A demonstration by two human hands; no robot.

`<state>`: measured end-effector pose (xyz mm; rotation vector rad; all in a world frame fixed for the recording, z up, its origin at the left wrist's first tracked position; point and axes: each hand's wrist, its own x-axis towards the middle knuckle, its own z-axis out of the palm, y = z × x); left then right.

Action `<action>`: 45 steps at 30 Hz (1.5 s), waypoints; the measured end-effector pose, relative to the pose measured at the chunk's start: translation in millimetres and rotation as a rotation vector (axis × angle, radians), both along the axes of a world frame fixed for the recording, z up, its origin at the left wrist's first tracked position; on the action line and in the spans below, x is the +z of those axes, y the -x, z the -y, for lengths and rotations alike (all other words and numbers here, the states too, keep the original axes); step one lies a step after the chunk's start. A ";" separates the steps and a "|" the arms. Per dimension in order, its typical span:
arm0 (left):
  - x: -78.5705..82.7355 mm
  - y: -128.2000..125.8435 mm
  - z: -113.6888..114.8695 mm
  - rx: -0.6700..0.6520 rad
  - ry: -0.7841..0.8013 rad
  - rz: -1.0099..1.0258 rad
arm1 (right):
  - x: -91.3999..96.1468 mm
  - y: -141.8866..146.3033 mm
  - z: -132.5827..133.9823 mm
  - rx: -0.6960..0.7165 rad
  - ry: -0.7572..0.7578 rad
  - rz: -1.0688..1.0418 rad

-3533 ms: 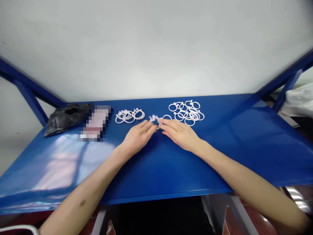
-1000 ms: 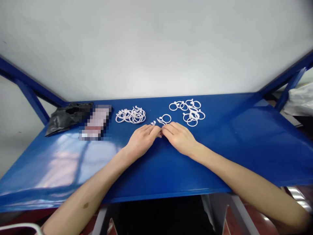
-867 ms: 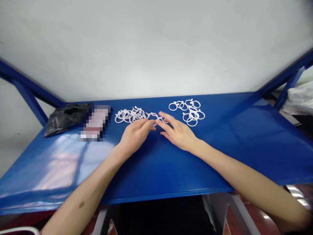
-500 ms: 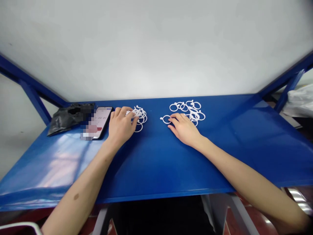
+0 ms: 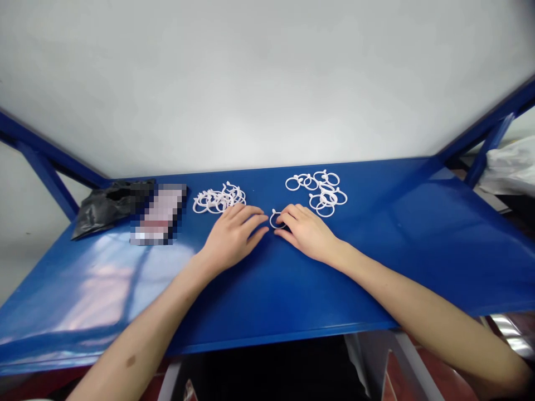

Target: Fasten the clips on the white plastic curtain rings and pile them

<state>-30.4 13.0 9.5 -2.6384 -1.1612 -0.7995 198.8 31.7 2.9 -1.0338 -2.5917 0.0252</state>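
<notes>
- L hand (image 5: 234,231): palm down over the glossy blue tabletop (image 5: 251,303), fingers & thumb spread apart, nothing visible in grip; fingertips point at the R hand, w/ a small gap btwn.
- R hand (image 5: 307,231): fingers bent over the R side of a single thin white plastic-looking ring w/ small knob (image 5: 271,221), thumb near its front edge; can't tell if the ring is pinched or just touched.
- That ring: approx. mid-table, btwn the 2 hands, knob at its back L; R part hidden by fingers.
- Tangled pile of thin white knobbed rings (image 5: 215,199): just behind L hand, overlapping one another; can't tell if the hand touches it.
- Looser group of the same white rings (image 5: 328,196): behind R hand, to the R, some overlapping, lying flat, knobs sticking out.
- Flat oblong thing w/ dark edge, pixelated (image 5: 161,214): L of the pile, lying flat; details n/a.
- Crumpled black plastic bag (image 5: 100,210): far L, beside the oblong thing.
- Plain pale grey panel (image 5: 267,83): behind the tabletop, blue bars (image 5: 42,167) at both sides.
- Whitish translucent plastic (image 5: 512,167): far R, beyond the R bar.
</notes>
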 end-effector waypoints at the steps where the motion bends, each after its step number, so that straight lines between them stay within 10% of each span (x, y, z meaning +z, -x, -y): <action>1: -3.0 -3.2 1.5 -0.022 0.022 -0.016 | 3.7 -1.1 1.0 -0.012 -0.015 -0.001; 9: -18.2 -17.7 4.7 -0.044 0.065 -0.124 | 26.3 -49.0 -20.4 -0.478 -0.154 0.106; 15: -20.0 -15.8 -0.7 -0.052 -0.008 -0.117 | 14.6 -62.5 -35.6 -0.256 0.045 0.089; 33: -31.6 -11.9 -8.5 -0.052 -0.072 -0.046 | 15.9 -57.8 -35.4 -0.234 -0.031 0.040; 45: -29.2 -12.3 -1.7 -0.081 -0.084 -0.010 | 4.6 -25.7 -15.2 0.056 -0.055 -0.163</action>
